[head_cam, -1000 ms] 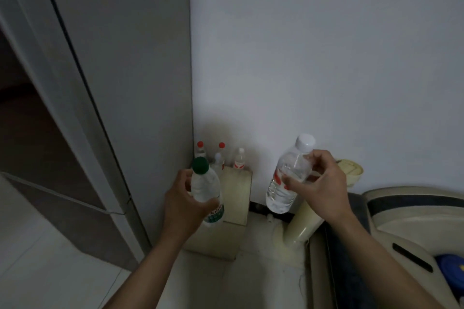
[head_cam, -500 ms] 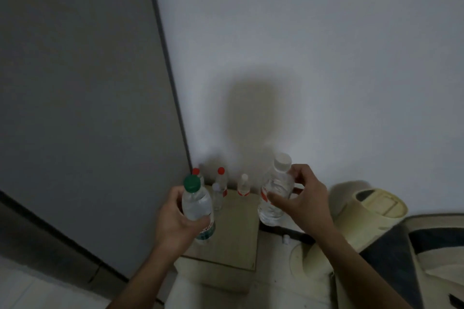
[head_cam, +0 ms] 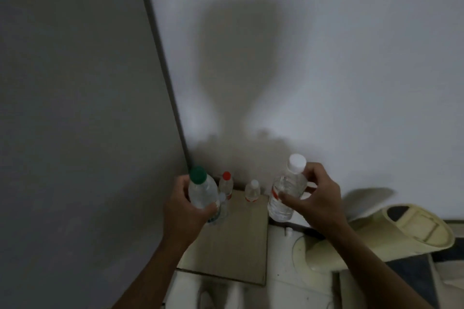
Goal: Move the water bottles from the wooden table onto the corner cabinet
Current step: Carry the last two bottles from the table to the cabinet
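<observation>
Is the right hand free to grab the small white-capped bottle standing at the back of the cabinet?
Probably not yet: the right hand already holds a large clear white-capped bottle. The small white-capped bottle stands unblocked on the beige cabinet top.

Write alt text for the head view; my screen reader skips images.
A person's left hand holds a green-capped bottle and the right hand a white-capped bottle, both above a small corner cabinet. A red-capped bottle and a small white-capped bottle stand at its back by the wall.
</observation>
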Motion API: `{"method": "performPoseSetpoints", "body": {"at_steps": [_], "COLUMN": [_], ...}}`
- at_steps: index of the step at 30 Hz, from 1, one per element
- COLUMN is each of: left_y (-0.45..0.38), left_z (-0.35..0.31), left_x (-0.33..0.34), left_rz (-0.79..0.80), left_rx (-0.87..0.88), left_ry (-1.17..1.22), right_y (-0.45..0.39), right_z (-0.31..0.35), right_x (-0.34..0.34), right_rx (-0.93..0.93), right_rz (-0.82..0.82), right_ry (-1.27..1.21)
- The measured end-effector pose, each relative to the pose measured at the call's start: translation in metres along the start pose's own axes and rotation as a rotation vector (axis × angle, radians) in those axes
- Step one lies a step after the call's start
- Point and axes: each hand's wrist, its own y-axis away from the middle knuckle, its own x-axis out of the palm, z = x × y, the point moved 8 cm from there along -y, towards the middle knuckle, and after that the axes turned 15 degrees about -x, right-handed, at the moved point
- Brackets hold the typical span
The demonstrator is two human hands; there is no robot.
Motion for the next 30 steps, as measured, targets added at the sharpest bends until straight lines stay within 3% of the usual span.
{"method": "performPoseSetpoints", "body": {"at_steps": [13, 30], "left_y": [-0.068, -0.065], "left_z": [0.014, 0.048], "left_x": [0.026, 0.005], "left_rz": [0.062, -0.065], "left_rx": [0.01, 0.015], "left_ry": [0.02, 0.065], "right_y": [-0.033, -0.043], "right_z": [-0.017, -0.045], "right_x": [0.037, 0.082], "right_rx": [0.049, 0.035], "right_rz": [-0.021, 0.092], "right_ry": [0.027, -0.039]}}
